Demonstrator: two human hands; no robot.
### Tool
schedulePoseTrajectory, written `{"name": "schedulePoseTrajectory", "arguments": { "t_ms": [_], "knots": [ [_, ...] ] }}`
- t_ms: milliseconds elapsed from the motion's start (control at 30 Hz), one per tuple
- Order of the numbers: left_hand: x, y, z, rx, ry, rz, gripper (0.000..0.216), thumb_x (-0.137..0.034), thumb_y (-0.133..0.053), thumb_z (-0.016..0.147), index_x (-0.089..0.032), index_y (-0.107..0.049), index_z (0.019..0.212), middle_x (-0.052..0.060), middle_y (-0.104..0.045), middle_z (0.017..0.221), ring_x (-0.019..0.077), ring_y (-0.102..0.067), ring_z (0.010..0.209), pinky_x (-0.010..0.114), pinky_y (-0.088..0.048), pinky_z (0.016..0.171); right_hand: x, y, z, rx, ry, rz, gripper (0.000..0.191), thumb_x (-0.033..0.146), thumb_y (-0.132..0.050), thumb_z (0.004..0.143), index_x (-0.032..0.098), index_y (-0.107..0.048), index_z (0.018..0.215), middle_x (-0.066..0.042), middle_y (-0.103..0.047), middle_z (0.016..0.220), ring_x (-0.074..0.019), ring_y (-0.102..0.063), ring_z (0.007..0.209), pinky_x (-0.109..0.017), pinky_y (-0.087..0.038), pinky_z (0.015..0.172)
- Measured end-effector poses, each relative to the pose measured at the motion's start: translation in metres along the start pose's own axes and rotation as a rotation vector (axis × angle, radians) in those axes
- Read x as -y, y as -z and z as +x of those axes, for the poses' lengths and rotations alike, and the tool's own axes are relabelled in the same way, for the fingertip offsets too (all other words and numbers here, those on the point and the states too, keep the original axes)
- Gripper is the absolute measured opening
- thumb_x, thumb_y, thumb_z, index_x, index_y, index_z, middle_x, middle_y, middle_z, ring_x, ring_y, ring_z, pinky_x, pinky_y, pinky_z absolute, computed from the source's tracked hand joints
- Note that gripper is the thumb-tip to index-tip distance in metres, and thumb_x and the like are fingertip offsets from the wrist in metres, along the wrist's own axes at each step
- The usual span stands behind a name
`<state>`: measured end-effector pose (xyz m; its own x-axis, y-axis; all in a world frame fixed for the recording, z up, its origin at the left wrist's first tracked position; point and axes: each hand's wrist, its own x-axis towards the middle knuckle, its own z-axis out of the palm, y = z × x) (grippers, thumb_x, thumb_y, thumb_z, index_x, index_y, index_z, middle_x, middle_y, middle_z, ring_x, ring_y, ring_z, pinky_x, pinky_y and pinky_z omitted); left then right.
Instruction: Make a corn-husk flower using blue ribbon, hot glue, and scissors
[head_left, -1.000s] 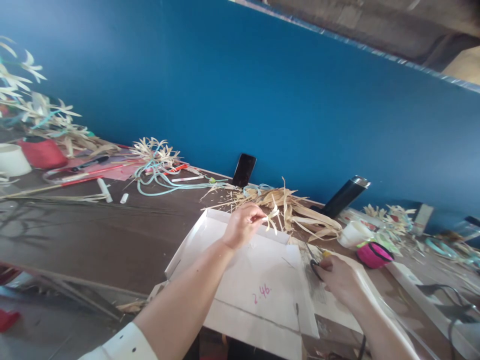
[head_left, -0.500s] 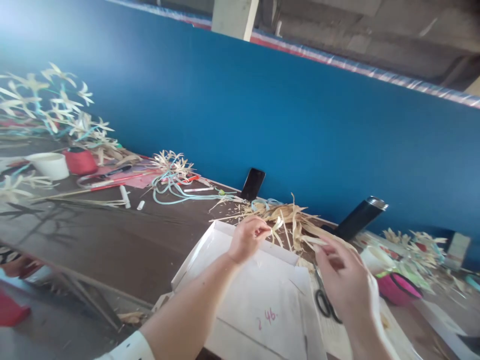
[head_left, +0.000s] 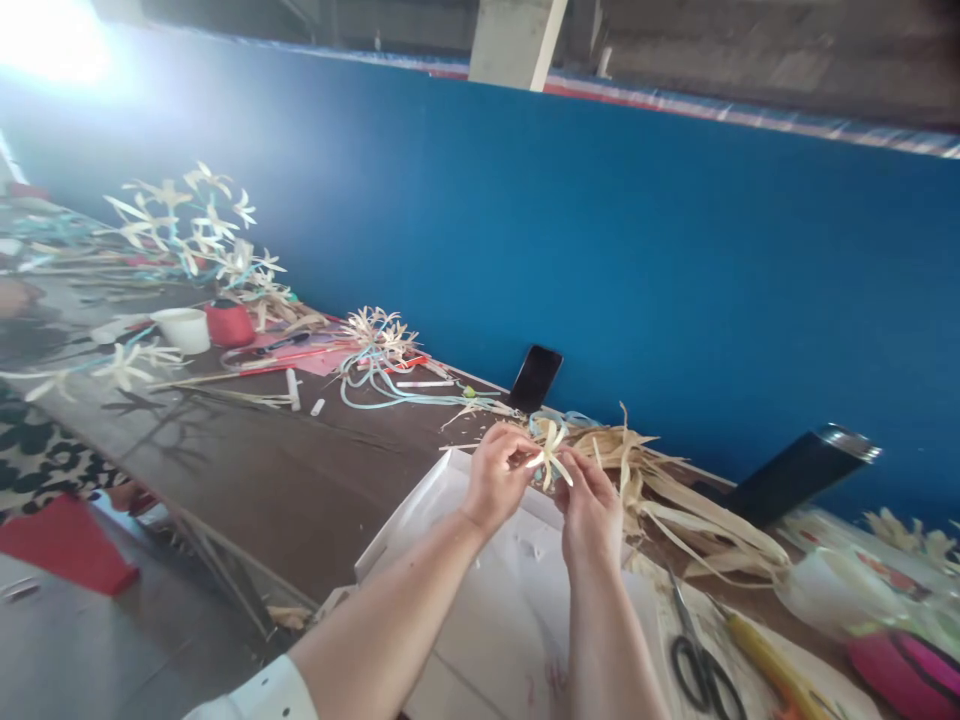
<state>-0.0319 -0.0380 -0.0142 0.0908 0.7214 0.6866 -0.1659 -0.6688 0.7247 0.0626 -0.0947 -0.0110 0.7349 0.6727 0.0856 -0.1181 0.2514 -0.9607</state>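
The right hand (head_left: 591,505) has come up to join the left hand (head_left: 499,478); both pinch the straw flower (head_left: 550,452), seemingly; tugging might tear petals.

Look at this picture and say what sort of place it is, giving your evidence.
Probably a craft workshop: both hands, left hand and right hand, pinch a straw flower over a long table strewn with husk strips, scissors and finished flowers.

Daylight floods in from the upper left — a blown-out white glare washes the blue wall (head_left: 600,250) pale there; the dark surface (head_left: 285,480) carries thin, spidery shadows cast toward the viewer; edges bend with wide-angle distortion; the right foreground — scissors (head_left: 701,655), pink pouch (head_left: 907,675) — is soft and smeared.
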Motion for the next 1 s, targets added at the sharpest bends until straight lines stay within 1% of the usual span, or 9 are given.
{"name": "schedulePoseTrajectory", "arguments": {
  "t_ms": [100, 200, 333, 400, 567, 633, 800, 900, 1000],
  "knots": [
    [0.0016, -0.0015, 0.0000, -0.019, 0.086, -0.008, 0.006, -0.018, -0.067, 0.070, -0.016, -0.062, 0.067, 0.002, -0.056, 0.078, 0.0110, -0.054, 0.072, 0.021, -0.045, 0.060, 0.0029, 0.0017, -0.0039, 0.085, 0.023, -0.013, 0.038, 0.039, -0.074, 0.063, 0.017, -0.069, 0.094, -0.001, -0.062, 0.069, -0.0077, -0.044, 0.049, -0.019, -0.029, 0.042],
    [0.0036, -0.0024, -0.0003, -0.022, 0.144, -0.007, 0.009, -0.019, -0.068, 0.068, -0.015, -0.061, 0.065, 0.001, -0.055, 0.076, 0.0103, -0.053, 0.068, 0.021, -0.043, 0.058, 0.0044, 0.0031, -0.0027, 0.132, 0.026, -0.022, 0.040, 0.039, -0.073, 0.063, 0.017, -0.069, 0.096, -0.002, -0.062, 0.068, -0.0093, -0.046, 0.052, -0.020, -0.030, 0.043],
    [0.0040, -0.0021, -0.0010, 0.003, 0.170, -0.002, 0.010, -0.020, -0.067, 0.068, -0.015, -0.061, 0.065, 0.001, -0.055, 0.075, 0.0110, -0.054, 0.071, 0.022, -0.043, 0.061, 0.0045, 0.0053, -0.0012, 0.196, -0.006, -0.068, 0.039, 0.041, -0.072, 0.062, 0.016, -0.069, 0.092, 0.000, -0.057, 0.059, -0.0089, -0.044, 0.049, -0.019, -0.027, 0.041],
    [0.0036, -0.0017, -0.0011, 0.002, 0.179, -0.001, 0.009, -0.020, -0.066, 0.069, -0.015, -0.061, 0.065, 0.001, -0.056, 0.076, 0.0113, -0.054, 0.072, 0.022, -0.043, 0.062, 0.0055, 0.0061, -0.0020, 0.230, -0.004, -0.093, 0.038, 0.040, -0.070, 0.063, 0.017, -0.069, 0.094, 0.001, -0.057, 0.058, -0.0094, -0.045, 0.049, -0.019, -0.028, 0.041],
    [0.0022, -0.0009, -0.0006, 0.013, 0.196, -0.034, 0.006, -0.017, -0.066, 0.068, -0.015, -0.061, 0.066, 0.000, -0.056, 0.077, 0.0111, -0.055, 0.074, 0.021, -0.045, 0.063, 0.0067, 0.0060, -0.0038, 0.331, -0.002, -0.208, 0.044, 0.035, -0.067, 0.066, 0.018, -0.065, 0.106, 0.000, -0.063, 0.064, -0.0141, -0.055, 0.058, -0.021, -0.034, 0.046],
    [0.0017, -0.0002, -0.0003, 0.017, 0.207, -0.051, 0.008, -0.019, -0.068, 0.067, -0.015, -0.062, 0.067, 0.001, -0.056, 0.079, 0.0112, -0.056, 0.074, 0.021, -0.046, 0.062, 0.0058, 0.0050, -0.0037, 0.358, 0.025, -0.257, 0.042, 0.035, -0.067, 0.067, 0.018, -0.065, 0.105, -0.001, -0.064, 0.068, -0.0157, -0.057, 0.063, -0.022, -0.036, 0.047],
    [0.0021, 0.0013, -0.0005, 0.078, 0.210, -0.071, 0.017, -0.030, -0.070, 0.069, -0.015, -0.063, 0.074, 0.002, -0.055, 0.084, 0.0121, -0.056, 0.077, 0.022, -0.047, 0.064, 0.0039, 0.0022, -0.0034, 0.277, 0.146, -0.325, 0.027, 0.038, -0.066, 0.067, 0.017, -0.069, 0.084, -0.002, -0.065, 0.068, -0.0138, -0.053, 0.059, -0.023, -0.035, 0.049],
    [0.0029, 0.0014, -0.0011, 0.123, 0.159, -0.063, 0.019, -0.032, -0.069, 0.069, -0.016, -0.063, 0.077, 0.003, -0.056, 0.085, 0.0123, -0.056, 0.078, 0.022, -0.047, 0.066, 0.0028, 0.0023, -0.0030, 0.236, 0.183, -0.331, 0.025, 0.038, -0.066, 0.068, 0.017, -0.069, 0.079, -0.002, -0.065, 0.067, -0.0147, -0.054, 0.061, -0.023, -0.036, 0.051],
    [0.0033, 0.0015, -0.0017, 0.164, 0.125, -0.047, 0.022, -0.033, -0.070, 0.069, -0.017, -0.064, 0.082, 0.003, -0.057, 0.088, 0.0126, -0.056, 0.079, 0.023, -0.047, 0.067, 0.0008, 0.0026, -0.0019, 0.185, 0.171, -0.328, 0.021, 0.034, -0.065, 0.066, 0.017, -0.070, 0.078, -0.001, -0.065, 0.066, -0.0147, -0.054, 0.059, -0.024, -0.037, 0.051]
  ]
}}
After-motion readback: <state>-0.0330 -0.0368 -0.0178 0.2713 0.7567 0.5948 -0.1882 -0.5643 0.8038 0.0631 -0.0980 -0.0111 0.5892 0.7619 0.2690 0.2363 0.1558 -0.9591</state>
